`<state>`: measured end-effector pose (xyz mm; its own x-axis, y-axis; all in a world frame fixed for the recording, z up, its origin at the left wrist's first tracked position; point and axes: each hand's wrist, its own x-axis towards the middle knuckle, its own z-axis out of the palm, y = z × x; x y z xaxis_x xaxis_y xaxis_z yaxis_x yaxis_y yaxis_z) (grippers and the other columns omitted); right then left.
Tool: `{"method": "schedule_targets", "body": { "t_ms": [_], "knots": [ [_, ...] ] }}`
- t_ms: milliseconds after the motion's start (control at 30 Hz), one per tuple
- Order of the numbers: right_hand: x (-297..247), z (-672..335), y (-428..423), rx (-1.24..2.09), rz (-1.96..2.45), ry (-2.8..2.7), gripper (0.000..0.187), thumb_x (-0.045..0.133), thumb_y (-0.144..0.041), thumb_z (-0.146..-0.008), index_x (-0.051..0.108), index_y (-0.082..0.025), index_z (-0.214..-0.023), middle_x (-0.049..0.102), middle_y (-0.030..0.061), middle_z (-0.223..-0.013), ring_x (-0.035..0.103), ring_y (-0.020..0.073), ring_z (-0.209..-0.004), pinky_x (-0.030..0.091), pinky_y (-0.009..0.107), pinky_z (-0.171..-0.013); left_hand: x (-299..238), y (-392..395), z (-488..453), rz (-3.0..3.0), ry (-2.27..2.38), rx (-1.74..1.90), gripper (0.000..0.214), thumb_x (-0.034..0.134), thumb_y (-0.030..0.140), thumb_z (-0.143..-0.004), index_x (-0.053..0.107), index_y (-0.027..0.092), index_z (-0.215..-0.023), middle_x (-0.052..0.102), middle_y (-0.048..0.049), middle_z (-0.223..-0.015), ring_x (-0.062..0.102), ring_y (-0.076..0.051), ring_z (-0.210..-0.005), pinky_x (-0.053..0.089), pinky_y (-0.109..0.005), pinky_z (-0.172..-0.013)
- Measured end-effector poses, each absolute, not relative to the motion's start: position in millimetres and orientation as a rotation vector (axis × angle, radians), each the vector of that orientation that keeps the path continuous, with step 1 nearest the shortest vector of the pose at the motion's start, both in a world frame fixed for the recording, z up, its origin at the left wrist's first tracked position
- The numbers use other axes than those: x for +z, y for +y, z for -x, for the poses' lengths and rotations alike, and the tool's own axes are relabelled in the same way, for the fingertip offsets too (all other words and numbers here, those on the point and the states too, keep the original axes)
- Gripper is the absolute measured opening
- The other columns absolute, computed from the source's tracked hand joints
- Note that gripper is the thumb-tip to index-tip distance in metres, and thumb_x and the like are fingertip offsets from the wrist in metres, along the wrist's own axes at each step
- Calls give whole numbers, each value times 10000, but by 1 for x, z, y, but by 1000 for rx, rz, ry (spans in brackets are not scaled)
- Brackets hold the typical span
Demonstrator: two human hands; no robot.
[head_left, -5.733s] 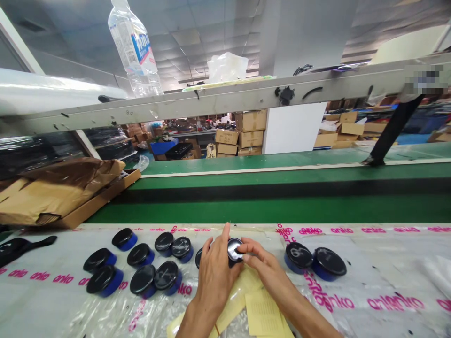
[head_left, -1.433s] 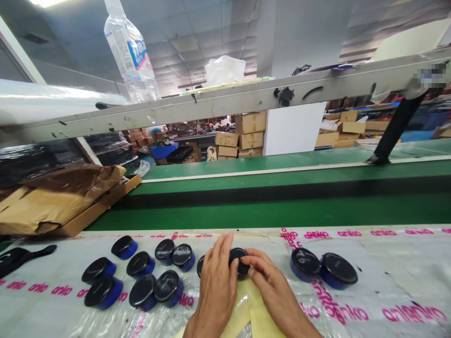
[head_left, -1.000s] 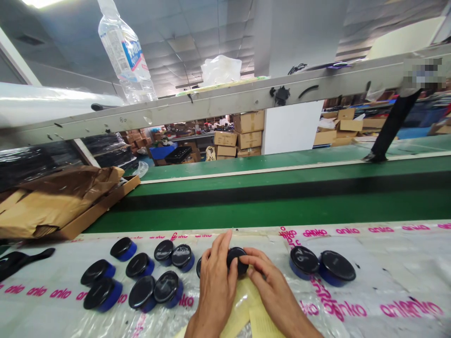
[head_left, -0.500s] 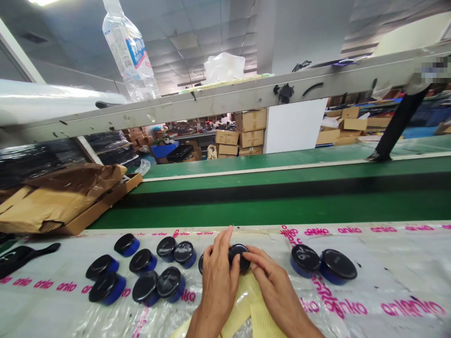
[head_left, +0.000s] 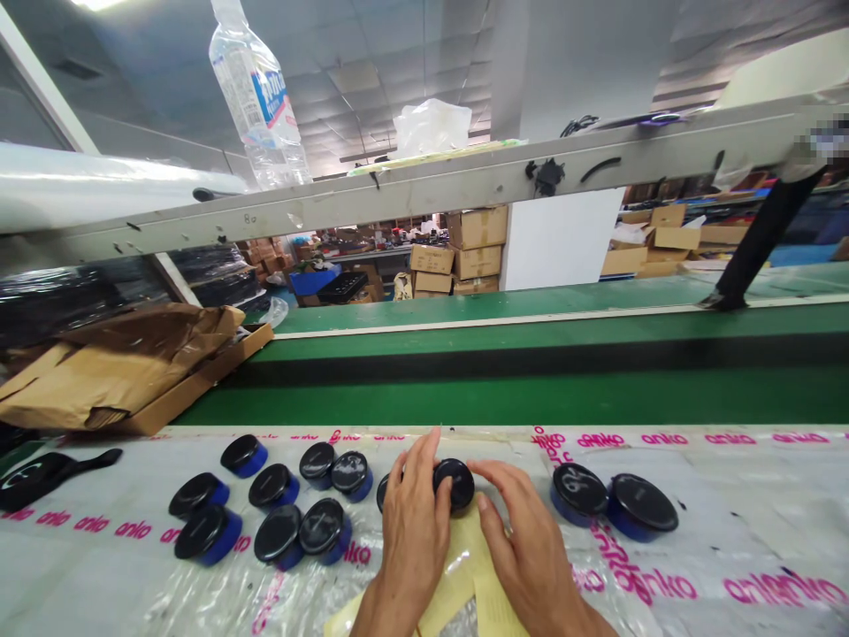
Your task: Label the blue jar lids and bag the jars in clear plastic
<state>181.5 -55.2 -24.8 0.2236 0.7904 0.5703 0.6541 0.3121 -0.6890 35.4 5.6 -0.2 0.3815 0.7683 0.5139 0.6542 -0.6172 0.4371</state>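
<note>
My left hand (head_left: 416, 531) is around the left side of a round container with a glossy black lid (head_left: 455, 485). Its thumb presses the near edge, while the fingers reach along the far left side. To the right, my right hand (head_left: 527, 540) has its fingers apart and holds nothing, just off that container. Another dark round container (head_left: 381, 492) is mostly hidden behind my left hand. Yellow printed sheets (head_left: 457, 566) lie under and between my wrists.
Several black-lidded blue containers (head_left: 325, 529) stand at the left, and two more (head_left: 640, 506) at the right. A black paddle-shaped item (head_left: 49, 473) lies far left. Brown paper in a cardboard tray (head_left: 199, 372) borders the green conveyor (head_left: 464, 398); a bottle (head_left: 262, 106) tops the rail.
My right hand has drawn back a little to the right, and its fingers have come off the container. My left hand stays at the container. The view has shifted slightly.
</note>
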Motion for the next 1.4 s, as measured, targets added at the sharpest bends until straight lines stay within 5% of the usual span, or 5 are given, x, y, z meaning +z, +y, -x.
{"method": "schedule_targets", "body": {
  "t_ms": [467,700,933,1067,1400],
  "knots": [
    [-35,-174,-49,-333,1537,-1692,421,410,-119,-951,507,-173,-1357,672,149,-1269,593,317,-1223,553,515,-947,-2,8,-36,-2487,1320,1051,515,417,192,-1009,340,251,-1515,546,-99,-1483,551,-240,-1323,486,-466,-1070],
    [-30,-175,-49,-89,1519,-1604,385,426,-229,-987,464,-193,-1369,630,156,-1303,584,308,-1231,559,518,-964,4,6,-36,-2369,1289,1145,529,391,190,-1017,300,289,-1529,542,-102,-1470,566,-231,-1291,455,-483,-1084],
    [-15,-180,-32,25,1422,-1792,514,586,-222,-891,501,-225,-1398,554,140,-1441,530,324,-1313,507,543,-1042,22,16,-14,-1861,1400,1738,381,447,249,-1008,450,262,-1389,576,-91,-1330,629,-178,-1085,468,-399,-1020],
    [-15,-175,-23,67,1546,-1893,653,644,-151,-776,503,-204,-1411,600,141,-1404,589,348,-1249,519,551,-1007,22,19,-10,-1764,1422,1796,400,495,255,-984,443,258,-1380,573,-84,-1326,626,-175,-1061,465,-392,-1011],
    [-14,-165,5,54,1561,-1894,600,633,-227,-832,481,-166,-1409,649,171,-1332,634,350,-1192,516,549,-985,24,19,-3,-1655,1437,1858,384,499,225,-964,478,251,-1346,583,-88,-1306,638,-180,-1034,492,-397,-985]
  ]
}}
